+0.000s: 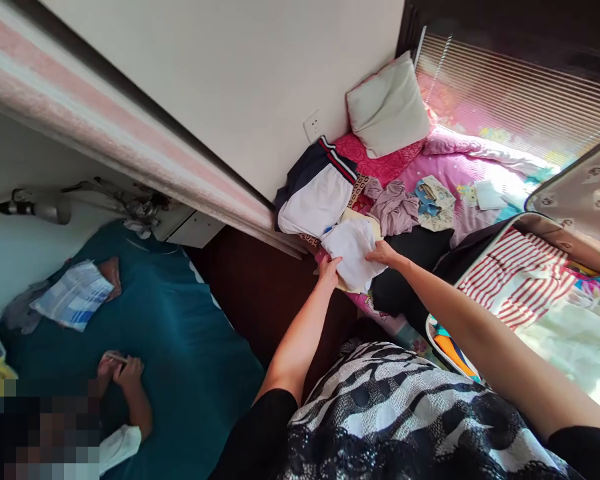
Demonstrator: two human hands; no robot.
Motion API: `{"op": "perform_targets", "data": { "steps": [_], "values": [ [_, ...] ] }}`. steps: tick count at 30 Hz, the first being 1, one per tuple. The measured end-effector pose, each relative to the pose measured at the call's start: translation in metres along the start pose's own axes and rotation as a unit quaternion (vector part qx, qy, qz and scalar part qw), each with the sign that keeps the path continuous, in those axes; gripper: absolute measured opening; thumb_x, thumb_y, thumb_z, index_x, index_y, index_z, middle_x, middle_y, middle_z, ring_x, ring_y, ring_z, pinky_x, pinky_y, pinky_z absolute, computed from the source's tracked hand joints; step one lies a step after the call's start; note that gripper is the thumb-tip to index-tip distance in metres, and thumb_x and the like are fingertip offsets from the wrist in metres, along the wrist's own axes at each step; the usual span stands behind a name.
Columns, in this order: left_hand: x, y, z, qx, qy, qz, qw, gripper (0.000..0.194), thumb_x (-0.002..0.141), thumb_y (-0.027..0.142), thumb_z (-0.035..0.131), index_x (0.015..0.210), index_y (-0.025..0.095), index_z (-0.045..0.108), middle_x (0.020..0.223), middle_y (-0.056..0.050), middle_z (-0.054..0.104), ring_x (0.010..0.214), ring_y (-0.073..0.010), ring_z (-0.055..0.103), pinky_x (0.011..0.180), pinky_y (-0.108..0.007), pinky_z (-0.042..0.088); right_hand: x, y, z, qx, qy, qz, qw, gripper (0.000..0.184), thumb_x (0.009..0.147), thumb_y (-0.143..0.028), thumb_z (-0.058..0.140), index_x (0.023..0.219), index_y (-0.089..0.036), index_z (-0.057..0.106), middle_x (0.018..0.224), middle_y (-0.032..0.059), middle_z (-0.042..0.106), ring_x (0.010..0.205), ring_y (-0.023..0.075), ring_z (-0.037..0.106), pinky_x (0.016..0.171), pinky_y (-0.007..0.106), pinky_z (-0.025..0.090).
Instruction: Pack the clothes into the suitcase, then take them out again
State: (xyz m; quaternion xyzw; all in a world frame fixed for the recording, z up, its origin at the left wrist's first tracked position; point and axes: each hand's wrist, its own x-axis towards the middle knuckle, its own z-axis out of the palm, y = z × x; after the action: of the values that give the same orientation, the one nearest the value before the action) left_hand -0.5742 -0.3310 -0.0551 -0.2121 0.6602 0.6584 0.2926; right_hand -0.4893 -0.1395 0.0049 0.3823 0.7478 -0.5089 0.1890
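Toward the right end of the pink-covered bed, a suitcase is lying open; over the near edge, the white cloth is spanning the right hand and left hand, both gripping its sides.

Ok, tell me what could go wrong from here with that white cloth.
1. The white cloth is held in the left fingers and right fingers, near the dark floor; if a grip slips, it might fall there.
2. Pale yellow cloth shows beneath it, so a pull could drag that along.
3. The navy-and-white garment lies close by; a sideways sweep might disturb it.
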Motion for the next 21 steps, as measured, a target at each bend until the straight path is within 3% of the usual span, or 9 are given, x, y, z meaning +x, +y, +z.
{"op": "perform_targets", "data": {
  "steps": [3,5,8,10,12,15,18,21],
  "values": [
    [-0.022,0.011,-0.016,-0.029,-0.087,0.012,0.996,0.046,0.054,0.022,0.09,0.096,0.023,0.07,0.09,-0.001,0.078,0.098,-0.027,0.078,0.097,-0.043,0.062,-0.031,-0.008,-0.005,0.133,-0.046,0.014,0.99,0.053,0.071,-0.017,0.089,0.118,-0.017,0.065,0.103,0.006,0.078,0.093,0.0234,0.076,0.08,0.033,0.065],
    [-0.038,0.02,-0.026,-0.021,-0.128,0.027,0.991,0.052,0.054,0.027,0.091,0.103,0.028,0.073,0.099,0.0,0.081,0.098,-0.0264,0.078,0.095,-0.045,0.064,-0.051,-0.007,-0.009,0.24,-0.076,0.017,0.968,0.062,0.067,-0.016,0.091,0.122,-0.02,0.064,0.106,0.0053,0.079,0.092,0.0234,0.077,0.079,0.033,0.066],
    [-0.06,0.032,-0.026,-0.017,-0.179,0.049,0.982,0.05,0.061,0.033,0.094,0.108,0.036,0.076,0.114,0.004,0.083,0.103,-0.0216,0.079,0.091,-0.038,0.066,-0.078,0.013,-0.024,0.419,-0.114,-0.034,0.9,0.082,0.055,-0.018,0.097,0.129,-0.025,0.064,0.114,0.0037,0.078,0.095,0.0247,0.077,0.079,0.035,0.066],
    [-0.08,0.036,-0.011,0.005,-0.226,0.055,0.972,0.054,0.063,0.032,0.095,0.114,0.04,0.077,0.12,0.005,0.082,0.106,-0.0209,0.079,0.089,-0.035,0.066,-0.105,0.038,-0.039,0.498,-0.102,-0.087,0.857,0.099,0.049,-0.02,0.1,0.14,-0.029,0.062,0.119,0.0029,0.076,0.099,0.0254,0.075,0.079,0.035,0.066],
    [-0.108,0.033,0.015,0.029,-0.274,0.068,0.959,0.057,0.063,0.031,0.095,0.116,0.039,0.077,0.123,0.004,0.082,0.108,-0.022,0.079,0.089,-0.035,0.068,-0.142,0.068,-0.056,0.53,-0.056,-0.121,0.837,0.112,0.049,-0.024,0.102,0.152,-0.031,0.058,0.124,0.0024,0.076,0.103,0.025,0.074,0.081,0.034,0.066],
    [-0.151,0.016,0.071,0.069,-0.356,0.093,0.927,0.056,0.065,0.032,0.094,0.117,0.037,0.074,0.125,0.001,0.08,0.112,-0.0232,0.079,0.095,-0.039,0.068,-0.206,0.12,-0.085,0.552,0.036,-0.142,0.821,0.122,0.053,-0.027,0.102,0.164,-0.034,0.05,0.137,0.0032,0.074,0.111,0.0245,0.073,0.086,0.031,0.064],
    [-0.194,-0.016,0.14,0.14,-0.462,0.121,0.867,0.061,0.075,0.038,0.089,0.131,0.037,0.066,0.135,-0.002,0.077,0.122,-0.0242,0.077,0.106,-0.042,0.067,-0.271,0.179,-0.112,0.569,0.143,-0.136,0.798,0.126,0.056,-0.029,0.101,0.169,-0.035,0.046,0.147,0.0045,0.072,0.122,0.0254,0.071,0.09,0.029,0.062],
    [-0.246,-0.062,0.206,0.205,-0.558,0.136,0.792,0.071,0.086,0.037,0.078,0.152,0.037,0.051,0.15,-0.006,0.071,0.133,-0.025,0.073,0.107,-0.041,0.066,-0.336,0.243,-0.131,0.569,0.26,-0.108,0.773,0.125,0.059,-0.032,0.098,0.172,-0.036,0.045,0.152,0.0069,0.07,0.126,0.0279,0.071,0.09,0.03,0.062]
  ]
}}
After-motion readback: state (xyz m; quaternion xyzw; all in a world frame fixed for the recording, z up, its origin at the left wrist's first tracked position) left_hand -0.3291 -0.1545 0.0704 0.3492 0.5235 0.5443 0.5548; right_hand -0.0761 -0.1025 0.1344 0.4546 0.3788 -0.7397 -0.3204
